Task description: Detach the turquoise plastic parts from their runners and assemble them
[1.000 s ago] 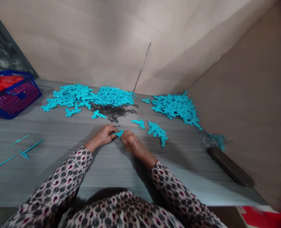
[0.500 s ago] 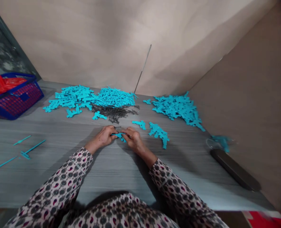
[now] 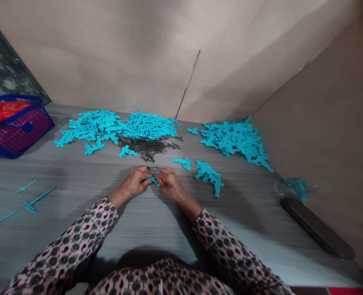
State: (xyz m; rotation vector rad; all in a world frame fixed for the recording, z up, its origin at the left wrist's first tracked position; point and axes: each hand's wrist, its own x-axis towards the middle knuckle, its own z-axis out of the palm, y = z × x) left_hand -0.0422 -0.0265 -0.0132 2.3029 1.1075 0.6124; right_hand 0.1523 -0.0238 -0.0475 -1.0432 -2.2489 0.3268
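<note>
Both my left hand (image 3: 135, 182) and my right hand (image 3: 169, 183) are closed at the middle of the table, pinching a small turquoise plastic piece (image 3: 152, 180) between them. Fingers cover most of that piece, so its full shape is hidden. A thin dark part (image 3: 152, 168) shows by the fingertips. Just beyond the hands lies a heap of dark thin pieces (image 3: 147, 148), with a single turquoise piece (image 3: 127, 151) at its left. To the right of my right hand are a turquoise gun-shaped piece (image 3: 183, 163) and a small cluster of similar pieces (image 3: 208, 174).
Along the back lie a pile of flat turquoise pieces (image 3: 92, 127), a pile of turquoise sticks (image 3: 150, 125) and another turquoise pile (image 3: 236, 139). A blue basket (image 3: 18, 131) stands at left, near loose turquoise sticks (image 3: 40, 196). A dark long case (image 3: 316, 227) is at right.
The whole view has shifted slightly. Both hands stay together on the turquoise piece, whose visible part now looks smaller and tilted differently between the fingers.
</note>
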